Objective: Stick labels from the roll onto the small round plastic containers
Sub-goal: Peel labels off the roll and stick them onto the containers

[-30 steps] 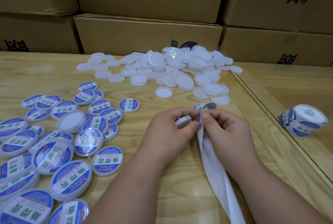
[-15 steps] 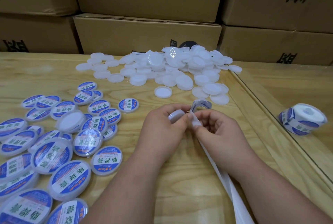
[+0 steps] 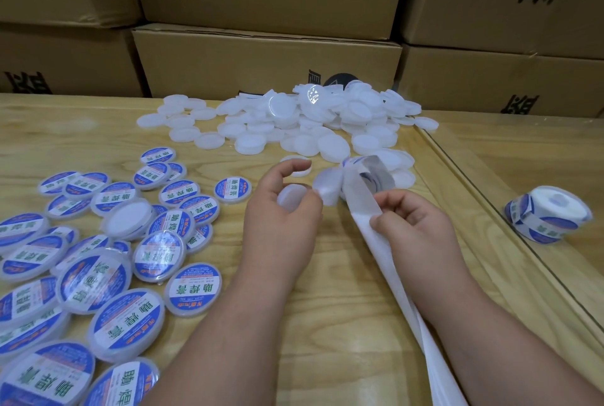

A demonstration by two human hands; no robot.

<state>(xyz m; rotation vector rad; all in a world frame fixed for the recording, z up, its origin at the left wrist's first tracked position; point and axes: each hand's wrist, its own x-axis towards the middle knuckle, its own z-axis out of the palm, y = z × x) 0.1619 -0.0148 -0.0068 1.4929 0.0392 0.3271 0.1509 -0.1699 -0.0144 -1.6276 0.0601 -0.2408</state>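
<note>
My left hand (image 3: 281,209) grips a small white round container (image 3: 292,196) in its curled fingers, and its thumb and fingertip pinch a round label (image 3: 328,186) peeled from the strip, its white back towards me. My right hand (image 3: 415,226) pinches the white backing strip (image 3: 366,199), which loops up at the label roll's end (image 3: 369,173) and trails down past my right forearm. A pile of bare white containers (image 3: 294,121) lies at the back of the table. Several labelled blue-and-white containers (image 3: 98,242) spread over the left side.
A second label roll (image 3: 549,214) lies on its side on the glass-topped section at the right. Stacked cardboard boxes (image 3: 268,62) wall off the far edge of the wooden table (image 3: 327,324). A raised wooden rail (image 3: 490,209) runs diagonally on the right.
My hands have drawn apart: the left has pulled the label off the strip towards the container, and the right has slid down the backing strip towards me.
</note>
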